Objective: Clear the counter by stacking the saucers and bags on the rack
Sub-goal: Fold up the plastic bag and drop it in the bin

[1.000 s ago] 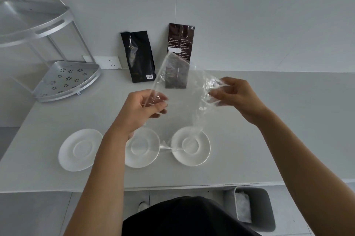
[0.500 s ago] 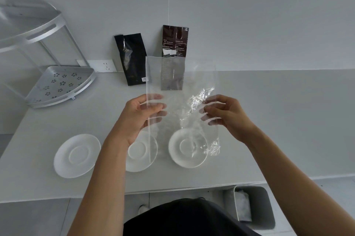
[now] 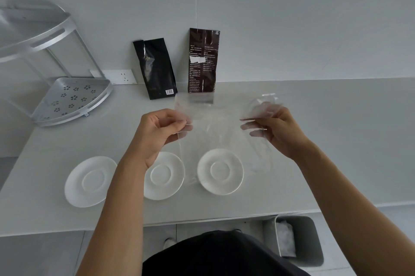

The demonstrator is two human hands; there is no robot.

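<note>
A clear plastic bag [image 3: 215,118] is stretched in the air between my left hand [image 3: 160,128], which pinches its left edge, and my right hand [image 3: 272,128], which grips its right edge. Below it, three white saucers lie in a row near the counter's front edge: left saucer [image 3: 89,181], middle saucer [image 3: 166,177], partly behind my left forearm, and right saucer [image 3: 221,171]. A black bag [image 3: 155,68] and a dark brown bag [image 3: 203,60] lean on the back wall. The silver two-tier corner rack [image 3: 71,98] stands at the back left.
A white wall socket [image 3: 123,76] sits between the rack and the black bag. A grey bin [image 3: 298,239] with a white liner stands on the floor below the counter's front edge [image 3: 202,219], at the right.
The clear bag came down from an upright hold and is now pulled wider and flatter. My hands have moved apart, the right one further right.
</note>
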